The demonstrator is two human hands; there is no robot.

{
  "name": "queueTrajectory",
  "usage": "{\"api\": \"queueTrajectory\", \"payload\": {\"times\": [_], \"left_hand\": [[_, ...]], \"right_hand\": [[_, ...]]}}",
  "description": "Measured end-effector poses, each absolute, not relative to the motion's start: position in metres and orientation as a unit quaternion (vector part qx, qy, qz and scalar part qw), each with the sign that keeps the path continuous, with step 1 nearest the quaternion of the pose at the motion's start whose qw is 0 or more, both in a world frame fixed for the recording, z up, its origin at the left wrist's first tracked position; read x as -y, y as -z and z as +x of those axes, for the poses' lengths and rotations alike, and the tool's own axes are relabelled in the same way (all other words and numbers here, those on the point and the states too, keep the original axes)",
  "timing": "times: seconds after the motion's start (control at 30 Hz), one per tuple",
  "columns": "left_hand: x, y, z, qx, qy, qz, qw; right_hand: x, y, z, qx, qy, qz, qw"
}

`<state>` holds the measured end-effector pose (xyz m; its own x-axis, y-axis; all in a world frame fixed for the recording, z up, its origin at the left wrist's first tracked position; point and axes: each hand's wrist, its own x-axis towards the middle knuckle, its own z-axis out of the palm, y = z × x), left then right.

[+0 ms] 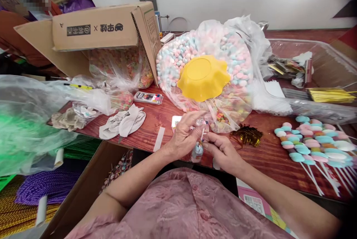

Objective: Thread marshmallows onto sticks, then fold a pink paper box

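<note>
Left hand [182,135] and right hand [221,149] are meeting together, both pinching one candy stick [198,146] between fingertips. Just right, one gold foil scrap [247,135] is lying; farther right, one pile of finished candy sticks [312,144]. Beyond the hands, one yellow bowl [203,77] is sitting on one candy bag [206,64].

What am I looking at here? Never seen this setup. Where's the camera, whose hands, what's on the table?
One picture, from a camera worn on a person's head, looking down at their own bare hands. No machine. The left hand and right hand together pinch a small white stick with a candy piece over a red wooden table. Behind them lies a bag of pastel candies with a yellow bowl on it. Finished candy sticks lie to the right, a cardboard box to the left.
</note>
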<state>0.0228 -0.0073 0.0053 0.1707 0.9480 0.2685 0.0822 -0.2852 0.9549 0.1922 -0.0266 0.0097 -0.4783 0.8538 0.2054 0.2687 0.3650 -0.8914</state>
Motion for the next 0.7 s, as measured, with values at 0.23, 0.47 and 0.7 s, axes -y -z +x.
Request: {"api": "queueTrajectory", "payload": {"times": [0.23,0.47,0.7], "left_hand": [[0.034,0.001,0.011,-0.342,-0.371,0.561,0.656],[0.024,0.006,0.0,-0.375,-0.419,0.791,0.239],[0.016,0.005,-0.02,-0.255,-0.416,0.87,-0.068]], "right_hand": [[0.031,-0.011,0.187,0.666,-0.396,-0.409,0.481],[0.031,0.004,0.177,0.515,-0.586,-0.415,0.469],[0.05,-0.005,0.158,0.198,-0.877,-0.296,0.322]]}}
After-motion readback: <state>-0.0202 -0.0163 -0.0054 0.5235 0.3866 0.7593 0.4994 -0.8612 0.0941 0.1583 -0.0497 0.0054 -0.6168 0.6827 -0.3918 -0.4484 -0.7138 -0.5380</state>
